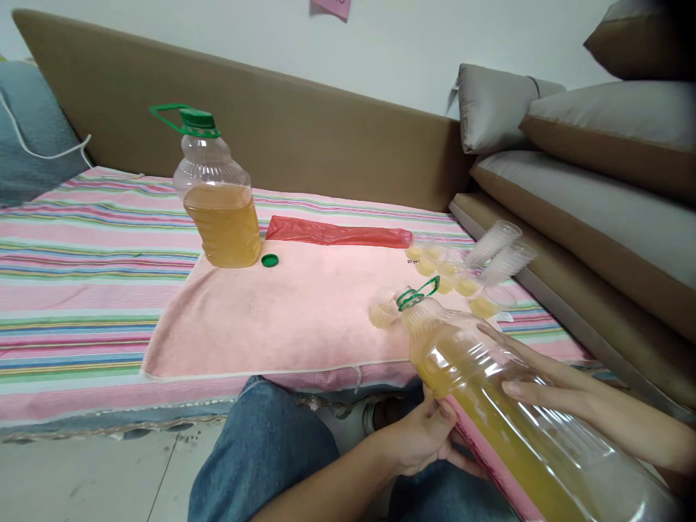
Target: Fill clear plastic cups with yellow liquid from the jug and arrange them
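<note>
A large clear plastic bottle [489,406] of yellow liquid is tilted, its open neck with a green handle ring [412,297] pointing left. From below, my left hand [429,438] supports it beside a pink strip on its side. My right hand [549,391] lies along the bottle's upper far side, fingers pressed to it. Right at the bottle's mouth stands a small clear cup [382,312] with pale yellow contents; the neck partly covers it. Behind the bottle, several similar cups [446,279] hold yellow liquid. Whether liquid is flowing, I cannot make out.
A second bottle [228,225], green-capped and part full, stands upright at left. Near it lie a loose green cap [270,260] and a red plastic bag [337,233] on the pink towel [244,319]. Stacked cups [496,246] lean at right, by piled cushions [598,196].
</note>
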The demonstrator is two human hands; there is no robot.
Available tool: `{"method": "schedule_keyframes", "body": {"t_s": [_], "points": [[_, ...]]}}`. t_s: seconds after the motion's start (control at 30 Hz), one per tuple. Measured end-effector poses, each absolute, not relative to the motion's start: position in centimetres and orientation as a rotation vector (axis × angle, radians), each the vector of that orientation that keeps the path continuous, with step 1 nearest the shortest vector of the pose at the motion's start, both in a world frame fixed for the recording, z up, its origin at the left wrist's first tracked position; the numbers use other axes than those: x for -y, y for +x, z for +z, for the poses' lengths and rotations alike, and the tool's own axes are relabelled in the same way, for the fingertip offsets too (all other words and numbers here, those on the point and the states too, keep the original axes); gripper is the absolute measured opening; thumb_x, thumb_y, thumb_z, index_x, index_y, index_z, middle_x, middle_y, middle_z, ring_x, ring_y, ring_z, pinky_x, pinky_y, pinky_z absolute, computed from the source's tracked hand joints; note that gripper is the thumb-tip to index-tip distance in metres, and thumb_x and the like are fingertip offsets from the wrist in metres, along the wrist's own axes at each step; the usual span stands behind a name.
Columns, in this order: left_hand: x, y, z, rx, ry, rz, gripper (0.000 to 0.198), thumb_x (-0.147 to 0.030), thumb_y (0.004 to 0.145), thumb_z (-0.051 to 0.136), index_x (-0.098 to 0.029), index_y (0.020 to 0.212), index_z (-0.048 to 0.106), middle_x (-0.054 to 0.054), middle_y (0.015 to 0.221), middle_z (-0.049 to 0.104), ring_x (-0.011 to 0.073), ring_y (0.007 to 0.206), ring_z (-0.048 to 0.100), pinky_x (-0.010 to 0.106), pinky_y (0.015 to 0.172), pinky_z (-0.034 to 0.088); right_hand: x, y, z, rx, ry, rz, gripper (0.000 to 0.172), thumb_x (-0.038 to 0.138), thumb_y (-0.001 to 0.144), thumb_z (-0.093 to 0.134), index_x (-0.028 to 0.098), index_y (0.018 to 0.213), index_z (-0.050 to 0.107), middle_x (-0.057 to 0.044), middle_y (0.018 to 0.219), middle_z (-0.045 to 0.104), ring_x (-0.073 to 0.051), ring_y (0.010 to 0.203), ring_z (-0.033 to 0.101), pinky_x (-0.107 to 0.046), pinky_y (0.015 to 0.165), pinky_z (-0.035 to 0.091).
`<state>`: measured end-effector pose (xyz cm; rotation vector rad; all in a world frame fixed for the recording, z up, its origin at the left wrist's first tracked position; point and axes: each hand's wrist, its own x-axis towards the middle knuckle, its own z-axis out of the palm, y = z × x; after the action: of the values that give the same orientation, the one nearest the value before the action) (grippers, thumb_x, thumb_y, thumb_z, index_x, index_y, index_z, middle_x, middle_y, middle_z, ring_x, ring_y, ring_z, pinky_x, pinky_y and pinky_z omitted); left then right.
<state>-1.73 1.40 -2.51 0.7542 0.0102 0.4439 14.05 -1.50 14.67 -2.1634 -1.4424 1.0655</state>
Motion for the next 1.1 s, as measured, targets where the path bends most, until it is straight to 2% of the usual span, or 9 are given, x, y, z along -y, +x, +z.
{"method": "schedule_keyframes", "body": {"t_s": [0.1,0.3,0.5,0.63,0.77,0.93,1.1], "points": [[-1.4,-1.8,-2.2,-0.033,0.742,0.437,0.098,-0.083,0.058,0.054,-0.020,0.132,0.048,0.025,0.124,0.060,0.0459,0.113,0.058,0.082,0.086,0.029,1.5,14.1,14.7,1.421,-2.180,1.088,0.083,0.063,0.070,0.065,0.039,0.144,0.038,0.008,0.152,0.037,-0.030,0.142,0.028,-0.044,0.115,0.022],[-1.4,-1.8,-2.0,-0.041,0.742,0.433,0.099,-0.084,0.057,0.053,-0.021,0.134,0.047,0.025,0.124,0.060,0.0453,0.114,0.058,0.080,0.087,0.031,1.5,13.9,14.9,1.438,-2.191,1.079,0.083,0.065,0.069,0.064,0.036,0.144,0.040,0.007,0.153,0.036,-0.031,0.142,0.028,-0.044,0.114,0.024],[-1.5,-1.8,-2.7,-0.012,0.747,0.470,0.088,-0.079,0.064,0.052,-0.026,0.133,0.046,0.023,0.127,0.059,0.0430,0.112,0.060,0.080,0.086,0.033,1.2,13.8,14.9,1.470,-2.166,1.074,0.083,0.063,0.070,0.064,0.037,0.145,0.036,0.007,0.153,0.036,-0.033,0.141,0.028,-0.047,0.114,0.022],[-1.6,-1.7,-2.6,-0.044,0.764,0.467,0.092,-0.082,0.063,0.051,-0.024,0.134,0.045,0.023,0.127,0.060,0.0437,0.110,0.061,0.077,0.086,0.036,1.1,13.6,15.1,1.456,-2.174,1.068,0.085,0.064,0.069,0.065,0.036,0.145,0.037,0.006,0.153,0.036,-0.033,0.142,0.026,-0.048,0.114,0.021],[-1.7,-1.9,-2.1,-0.076,0.809,0.462,0.091,-0.082,0.070,0.045,-0.021,0.137,0.042,0.019,0.125,0.061,0.0457,0.116,0.056,0.071,0.084,0.039,1.0,13.1,15.4,1.480,-2.126,1.109,0.084,0.063,0.072,0.063,0.038,0.146,0.034,0.008,0.153,0.035,-0.030,0.143,0.025,-0.044,0.115,0.019],[-2.0,-1.9,-2.6,-0.057,0.813,0.504,0.087,-0.081,0.067,0.050,-0.024,0.133,0.044,0.020,0.122,0.062,0.0394,0.106,0.064,0.072,0.083,0.042,0.8,13.0,15.4,1.492,-2.096,1.120,0.078,0.061,0.075,0.061,0.042,0.145,0.033,0.010,0.151,0.038,-0.029,0.141,0.031,-0.041,0.115,0.021],[-2.3,-1.8,-3.2,-0.064,0.797,0.512,0.087,-0.080,0.065,0.051,-0.024,0.132,0.041,0.021,0.116,0.065,0.0347,0.096,0.068,0.069,0.082,0.046,0.6,12.4,15.9,1.489,-2.127,1.004,0.080,0.064,0.067,0.065,0.041,0.141,0.043,0.008,0.150,0.041,-0.033,0.139,0.032,-0.047,0.113,0.025]]}}
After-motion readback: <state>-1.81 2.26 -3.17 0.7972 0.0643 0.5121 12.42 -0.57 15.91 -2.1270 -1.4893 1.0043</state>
